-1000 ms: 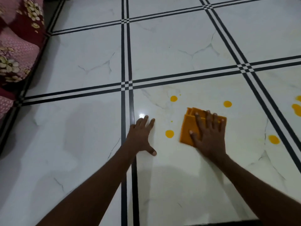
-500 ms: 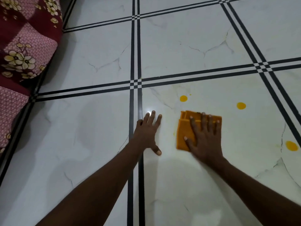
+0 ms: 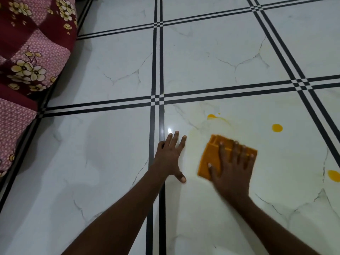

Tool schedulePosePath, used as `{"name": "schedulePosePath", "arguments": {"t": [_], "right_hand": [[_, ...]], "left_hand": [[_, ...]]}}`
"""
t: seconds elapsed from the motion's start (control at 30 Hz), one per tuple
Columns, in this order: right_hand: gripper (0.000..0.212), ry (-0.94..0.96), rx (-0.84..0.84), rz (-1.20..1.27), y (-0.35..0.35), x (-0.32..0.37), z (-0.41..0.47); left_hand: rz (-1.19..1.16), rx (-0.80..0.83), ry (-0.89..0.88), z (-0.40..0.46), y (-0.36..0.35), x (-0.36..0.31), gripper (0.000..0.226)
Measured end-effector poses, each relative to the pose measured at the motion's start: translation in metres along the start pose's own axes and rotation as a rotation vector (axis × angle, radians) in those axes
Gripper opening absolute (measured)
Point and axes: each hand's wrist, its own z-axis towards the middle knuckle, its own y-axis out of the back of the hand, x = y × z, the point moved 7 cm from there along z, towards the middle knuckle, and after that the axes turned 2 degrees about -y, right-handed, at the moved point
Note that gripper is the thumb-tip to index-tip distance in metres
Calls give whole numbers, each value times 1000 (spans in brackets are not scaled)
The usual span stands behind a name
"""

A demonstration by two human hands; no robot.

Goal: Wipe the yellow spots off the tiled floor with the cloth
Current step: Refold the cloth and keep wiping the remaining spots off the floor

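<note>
Since a moment ago our cloth (image 3: pixel 211 159) has slid right, smearing the far spot (image 3: pixel 211 116). On the tiled floor (image 3: pixel 110 162), our right hand (image 3: pixel 231 168) presses it flat, fingers spread; our left hand (image 3: pixel 170 155) rests splayed, empty.

My right hand (image 3: pixel 232 169) is pressing flat, fingers spread, on a folded orange cloth (image 3: pixel 211 159) lying on the white marble-patterned tiled floor (image 3: pixel 114 144). My left hand (image 3: pixel 170 155) is resting open beside it, straddling a black grout stripe (image 3: pixel 152 126). Round yellow spots (image 3: pixel 277 128) are sitting beyond and right of the cloth, one smeared (image 3: pixel 217 117).
</note>
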Motion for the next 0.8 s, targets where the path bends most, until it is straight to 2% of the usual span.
{"name": "schedulePosePath", "arguments": {"t": [0.07, 0.17, 0.23, 0.3, 0.43, 0.5, 0.6, 0.8], "right_hand": [[87, 76, 55, -4, -8, 17, -14], [86, 229, 70, -22, -16, 28, 58], [84, 173, 69, -41, -16, 10, 118], [82, 69, 35, -29, -12, -10, 137], [84, -94, -7, 16, -7, 15, 62], [87, -29, 24, 40, -13, 35, 36], [87, 114, 68, 49, -18, 34, 77], [86, 64, 73, -35, -11, -26, 181]], "left_hand": [[-9, 7, 19, -2, 0, -3, 157], [-43, 0, 43, -2, -1, -7, 157], [-43, 1, 53, 0, -2, -10, 157], [-6, 20, 71, 1, -1, -15, 157], [-3, 41, 99, 0, 5, -18, 155], [-14, 28, 101, -2, 7, -19, 151], [-42, 4, 115, -2, 6, -17, 144], [-30, -4, 126, 2, -1, -13, 154]]}}
